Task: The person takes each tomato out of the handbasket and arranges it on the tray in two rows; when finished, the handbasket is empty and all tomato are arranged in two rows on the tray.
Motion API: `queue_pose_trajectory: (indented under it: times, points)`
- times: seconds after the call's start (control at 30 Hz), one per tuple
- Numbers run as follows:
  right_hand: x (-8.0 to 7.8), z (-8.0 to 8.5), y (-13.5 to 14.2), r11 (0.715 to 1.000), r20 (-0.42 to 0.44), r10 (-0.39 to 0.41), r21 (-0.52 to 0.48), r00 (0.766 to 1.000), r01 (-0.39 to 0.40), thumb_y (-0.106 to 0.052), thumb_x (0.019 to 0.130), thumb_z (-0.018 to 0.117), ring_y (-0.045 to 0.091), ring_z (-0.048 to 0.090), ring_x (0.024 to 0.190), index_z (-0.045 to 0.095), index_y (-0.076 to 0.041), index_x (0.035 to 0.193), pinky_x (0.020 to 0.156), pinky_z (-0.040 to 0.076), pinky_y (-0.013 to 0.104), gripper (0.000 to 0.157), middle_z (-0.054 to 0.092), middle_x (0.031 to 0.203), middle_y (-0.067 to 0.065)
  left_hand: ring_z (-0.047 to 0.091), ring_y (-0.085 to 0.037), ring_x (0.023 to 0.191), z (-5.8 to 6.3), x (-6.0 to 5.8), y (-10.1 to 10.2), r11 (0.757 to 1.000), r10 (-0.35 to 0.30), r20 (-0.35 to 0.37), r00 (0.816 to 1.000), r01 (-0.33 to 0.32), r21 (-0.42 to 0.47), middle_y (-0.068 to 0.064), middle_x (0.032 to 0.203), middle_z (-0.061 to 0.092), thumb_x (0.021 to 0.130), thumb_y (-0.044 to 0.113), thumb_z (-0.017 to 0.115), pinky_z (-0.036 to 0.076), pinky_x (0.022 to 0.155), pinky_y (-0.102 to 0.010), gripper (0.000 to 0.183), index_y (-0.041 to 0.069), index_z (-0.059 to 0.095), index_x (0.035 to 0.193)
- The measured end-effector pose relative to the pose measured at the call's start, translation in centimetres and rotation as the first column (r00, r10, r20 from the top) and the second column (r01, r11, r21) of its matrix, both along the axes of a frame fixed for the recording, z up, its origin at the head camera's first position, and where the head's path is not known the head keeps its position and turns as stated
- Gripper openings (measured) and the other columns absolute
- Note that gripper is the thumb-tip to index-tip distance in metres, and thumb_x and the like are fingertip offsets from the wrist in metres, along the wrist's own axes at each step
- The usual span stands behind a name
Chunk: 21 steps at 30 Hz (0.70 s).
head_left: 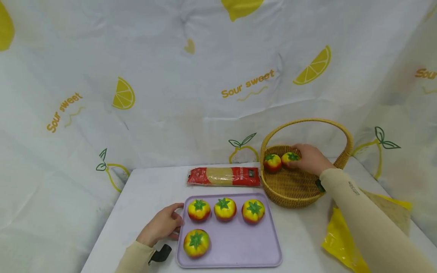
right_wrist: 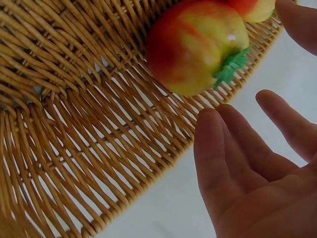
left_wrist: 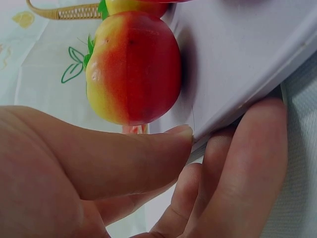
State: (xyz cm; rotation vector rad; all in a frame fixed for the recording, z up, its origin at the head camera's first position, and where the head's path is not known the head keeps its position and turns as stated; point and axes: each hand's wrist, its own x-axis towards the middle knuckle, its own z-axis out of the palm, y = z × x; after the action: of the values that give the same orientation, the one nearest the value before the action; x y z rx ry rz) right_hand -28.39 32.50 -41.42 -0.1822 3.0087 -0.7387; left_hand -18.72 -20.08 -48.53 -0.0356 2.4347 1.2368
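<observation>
Fingers (right_wrist: pixel 210 148) of the right hand (head_left: pixel 308 158) stand apart, beside a fruit (head_left: pixel 288 159) in the basket (head_left: pixel 293 189) at the bench's (head_left: pixel 146 189) back right corner; a second fruit (head_left: pixel 272 163) sits next to it. The left hand's (head_left: pixel 164 223) fingers clamp the left rim of a tray (head_left: pixel 242 246) bearing four fruits (head_left: pixel 196 244). A packet (head_left: pixel 220 176) lies along the back edge.

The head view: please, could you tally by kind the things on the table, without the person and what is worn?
Purple tray: 1
Wicker basket: 1
Red-and-yellow fruits: 6 (4 on the tray, 2 in the basket)
Red packet: 1
Yellow packet, partly hidden: 1
Total: 10
</observation>
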Motion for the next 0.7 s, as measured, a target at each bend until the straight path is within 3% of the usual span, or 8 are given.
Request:
queue_pose_trajectory:
  times: [0.7]
  points:
    - [-2.2,-2.1,0.7,0.999,0.060,-0.029,0.042,0.998,0.027,-0.026,0.096,0.080,0.055,0.058,0.130,0.053,0.011,0.146,0.111,0.049,0.071,0.068,0.060,0.143,0.037,0.073,-0.019,0.077,0.1,0.0,0.1,1.000,-0.003,0.006,1.000,0.003,-0.018,-0.011,0.100,0.067,0.099,0.006,0.071,0.068,0.064,-0.037,0.061,0.006,0.052,0.157]
